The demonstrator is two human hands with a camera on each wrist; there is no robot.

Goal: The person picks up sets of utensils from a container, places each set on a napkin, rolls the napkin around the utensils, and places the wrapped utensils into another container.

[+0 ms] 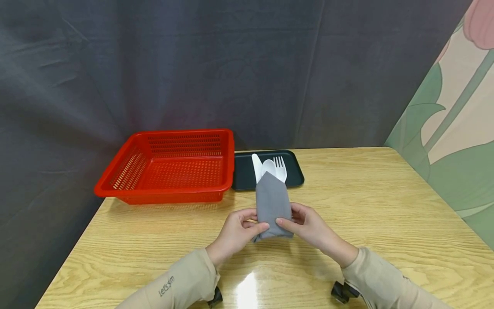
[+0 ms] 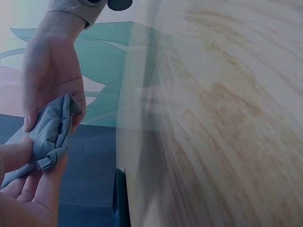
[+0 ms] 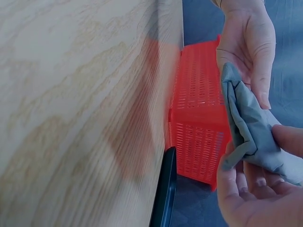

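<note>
A folded grey cloth napkin (image 1: pixel 273 206) is held up between both hands, its pointed end away from the body. From its top stick out a white plastic knife (image 1: pixel 256 166), spoon (image 1: pixel 268 166) and fork (image 1: pixel 280 168); their lower parts are hidden in the cloth. My left hand (image 1: pixel 240 231) pinches the napkin's left lower edge, thumb in front and fingers behind. On the opposite edge my right hand (image 1: pixel 314 227) grips it the same way. Both wrist views show the rolled, layered bottom end of the napkin (image 2: pixel 52 130), lifted off the table.
A red perforated plastic basket (image 1: pixel 173 195) stands at the back left of the wooden table (image 1: pixel 378 201). Beside it lies a dark tray (image 1: pixel 243 174), partly behind the cutlery. A dark curtain (image 1: pixel 216 68) hangs behind, and a flower-painted wall (image 1: pixel 459 163) borders the right side.
</note>
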